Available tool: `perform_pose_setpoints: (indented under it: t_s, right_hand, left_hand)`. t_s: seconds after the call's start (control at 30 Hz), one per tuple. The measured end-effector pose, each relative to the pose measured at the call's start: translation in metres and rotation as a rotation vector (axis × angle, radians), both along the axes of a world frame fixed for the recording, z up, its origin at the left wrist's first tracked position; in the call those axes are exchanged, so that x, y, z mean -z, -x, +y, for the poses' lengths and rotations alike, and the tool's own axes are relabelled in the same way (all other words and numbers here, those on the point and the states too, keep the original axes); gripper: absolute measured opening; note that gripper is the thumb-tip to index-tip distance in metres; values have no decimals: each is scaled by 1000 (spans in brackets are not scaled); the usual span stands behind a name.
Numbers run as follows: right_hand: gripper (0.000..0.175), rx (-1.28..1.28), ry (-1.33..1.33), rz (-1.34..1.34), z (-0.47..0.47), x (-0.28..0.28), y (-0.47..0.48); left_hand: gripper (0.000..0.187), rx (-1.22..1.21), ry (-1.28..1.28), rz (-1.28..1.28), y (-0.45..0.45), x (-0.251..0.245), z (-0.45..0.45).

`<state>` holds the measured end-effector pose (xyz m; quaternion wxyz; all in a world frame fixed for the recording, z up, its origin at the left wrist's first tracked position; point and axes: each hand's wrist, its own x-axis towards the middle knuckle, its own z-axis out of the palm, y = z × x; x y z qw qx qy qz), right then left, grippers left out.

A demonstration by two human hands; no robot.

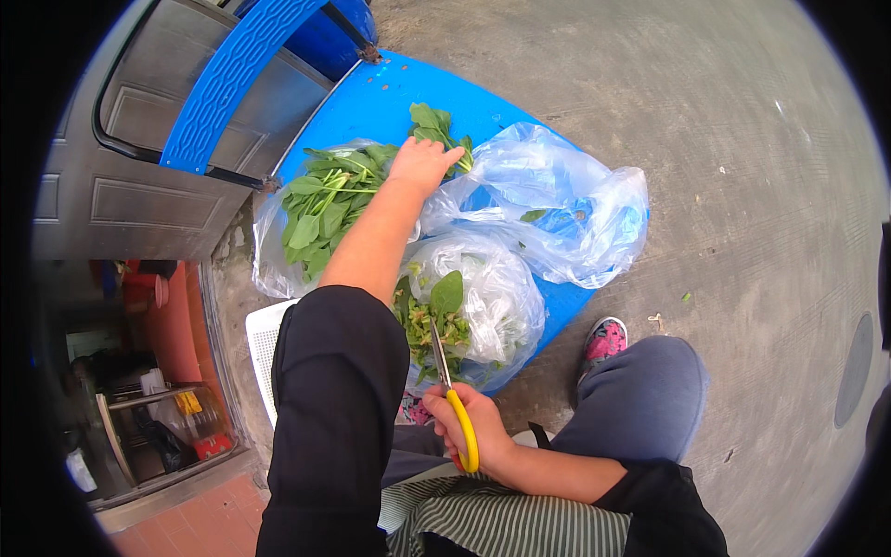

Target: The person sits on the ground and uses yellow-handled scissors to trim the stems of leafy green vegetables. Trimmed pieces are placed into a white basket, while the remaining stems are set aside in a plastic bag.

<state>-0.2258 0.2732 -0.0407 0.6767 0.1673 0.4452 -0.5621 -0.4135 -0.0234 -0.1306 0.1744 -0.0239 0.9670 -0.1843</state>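
Observation:
My left hand (424,163) reaches out over a small bunch of leafy greens (435,120) on the blue surface. Its fingers rest at the stems, and whether they grip them is hidden under the palm. Close to my lap, my right hand (477,425) holds scissors (464,428) with yellow handles, blades pointing away from me. The blade tips lie over trimmed green scraps (421,324) in a clear plastic bag (505,299). Left of my forearm, a larger heap of leafy greens (313,219) lies on clear plastic.
The blue surface (418,83) has a blue plastic slat (237,76) on a black metal frame at its far left. An open clear bag (557,202) spreads at the right. A white perforated basket (263,341) stands left, near a doorway; concrete floor (696,174) lies right.

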Motion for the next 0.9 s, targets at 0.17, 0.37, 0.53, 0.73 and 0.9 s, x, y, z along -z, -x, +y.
perform_pose_setpoints:
  t_s: [0.17,0.37,0.53,0.73,0.9]
  right_hand:
    - [25,46,29,19,2,1,-6]
    - [29,78,56,74,1,7,-16]
    - [29,233,130,325,-1,8,-28]
    - [46,455,377,908,-6,-4,-6]
    - [54,253,613,924,-12,-10,8]
  left_hand:
    - [18,-123,-326,444,-14,-29,-6]
    - [20,-328,-982,1396,-76,-135,19]
    - [17,-280,-872,1528,-197,-197,87]
    - [16,-777,-1014,824,-291,-204,129]
    - [24,-895,-1356,429,-304,-160,141]
